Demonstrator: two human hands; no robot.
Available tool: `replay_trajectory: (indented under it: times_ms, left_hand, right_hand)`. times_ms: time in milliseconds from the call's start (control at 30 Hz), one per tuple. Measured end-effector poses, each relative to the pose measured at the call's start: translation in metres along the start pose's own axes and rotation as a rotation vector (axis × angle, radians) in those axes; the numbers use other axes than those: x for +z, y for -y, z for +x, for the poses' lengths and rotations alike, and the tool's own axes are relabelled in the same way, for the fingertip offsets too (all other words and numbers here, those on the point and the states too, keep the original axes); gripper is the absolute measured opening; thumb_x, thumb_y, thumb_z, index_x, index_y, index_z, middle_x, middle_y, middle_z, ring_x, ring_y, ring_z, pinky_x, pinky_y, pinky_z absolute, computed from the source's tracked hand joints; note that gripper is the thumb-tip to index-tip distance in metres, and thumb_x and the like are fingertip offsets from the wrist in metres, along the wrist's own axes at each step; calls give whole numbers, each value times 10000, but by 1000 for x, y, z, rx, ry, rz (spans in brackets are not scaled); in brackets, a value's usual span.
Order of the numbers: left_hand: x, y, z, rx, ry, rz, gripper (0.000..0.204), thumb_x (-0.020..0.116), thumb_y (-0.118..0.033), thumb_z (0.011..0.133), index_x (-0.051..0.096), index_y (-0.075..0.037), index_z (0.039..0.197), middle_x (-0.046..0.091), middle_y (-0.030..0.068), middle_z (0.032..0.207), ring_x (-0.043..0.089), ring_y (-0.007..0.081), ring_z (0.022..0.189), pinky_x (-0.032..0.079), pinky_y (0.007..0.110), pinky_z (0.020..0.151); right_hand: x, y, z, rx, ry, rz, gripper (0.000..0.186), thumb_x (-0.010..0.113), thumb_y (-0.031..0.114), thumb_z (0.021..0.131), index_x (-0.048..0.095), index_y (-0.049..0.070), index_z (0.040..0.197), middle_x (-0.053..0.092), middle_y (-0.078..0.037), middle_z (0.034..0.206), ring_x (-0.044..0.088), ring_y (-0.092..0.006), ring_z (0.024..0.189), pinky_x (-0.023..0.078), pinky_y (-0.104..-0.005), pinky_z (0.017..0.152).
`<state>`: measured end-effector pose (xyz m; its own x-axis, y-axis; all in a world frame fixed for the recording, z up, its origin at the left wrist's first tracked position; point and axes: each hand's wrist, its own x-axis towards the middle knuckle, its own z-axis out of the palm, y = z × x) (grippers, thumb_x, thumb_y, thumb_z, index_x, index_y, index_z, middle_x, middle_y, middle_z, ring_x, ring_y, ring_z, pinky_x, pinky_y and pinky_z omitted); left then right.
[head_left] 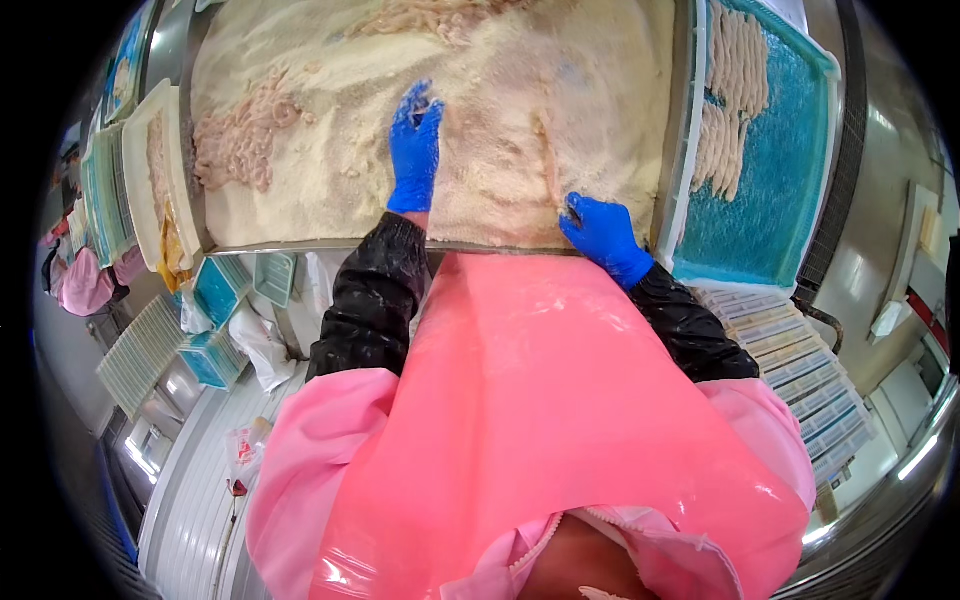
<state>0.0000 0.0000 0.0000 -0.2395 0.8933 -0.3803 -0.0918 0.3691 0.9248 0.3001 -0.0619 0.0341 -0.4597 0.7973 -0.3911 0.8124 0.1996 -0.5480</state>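
Head view, right hand (605, 235) beside meat (549, 165), near rim (290, 246)

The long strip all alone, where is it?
In the head view, the strip lies on pale crumbs, upper right of centre, its lower end by the right hand.

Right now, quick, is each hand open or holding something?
Left hand: partly open, nothing visible in it.
Right hand: curled near the pale strip; can't tell if gripping.

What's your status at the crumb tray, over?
Right hand at near end of pale strip. Strip lying on crumbs. Left hand over crumbs. Heaped strips farther left.
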Motion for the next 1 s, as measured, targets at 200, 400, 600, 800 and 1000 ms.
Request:
replay_trajectory:
  times_ms: [200, 400, 600, 800, 1000]
  left_hand:
    - [27, 9, -27, 525, -240, 736, 626, 711, -131, 712, 455, -60, 1279, 343, 167, 1335, 278, 304, 1275, 253, 393, 1047]
    - [69, 16, -66, 487, -235, 445, 555, 625, -49, 731, 449, -36, 1258, 371, 165, 1317, 293, 313, 1269, 230, 399, 1059]
    - [90, 24, -46, 569, 97, 478, 449, 574, -13, 740, 540, -93, 1181, 507, 124, 1216, 429, 315, 1172, 323, 403, 1003]
    - [91, 17, 3, 776, -67, 919, 493, 601, -139, 748, 513, -128, 1232, 453, 156, 1280, 418, 332, 1180, 319, 412, 998]
    - [135, 43, 40, 447, -6, 298, 524, 607, -228, 821, 454, -19, 1276, 404, 152, 1355, 392, 271, 1237, 306, 358, 1022]
  right_hand:
    - [-21, -5, 5, 139, -421, 907, 222, 678, 143, 803, 618, -25, 936, 569, 20, 705, 464, -33, 652, 418, -203, 568]
    - [-113, 29, 51, -80, -518, 853, 169, 664, 95, 805, 614, 5, 939, 539, 53, 715, 443, -20, 650, 414, -184, 584]
    - [-114, 36, 34, -457, -599, 253, 169, 692, 159, 762, 628, 61, 884, 597, -57, 691, 573, -145, 597, 458, -277, 545]
    - [-34, -16, 18, -338, -388, -91, 165, 671, 260, 762, 628, 101, 759, 569, -78, 617, 562, -237, 527, 425, -342, 476]
    - [12, -90, 129, 60, -973, 364, 441, 610, 194, 838, 508, 9, 1226, 521, -201, 1214, 482, -320, 1137, 366, -365, 966]
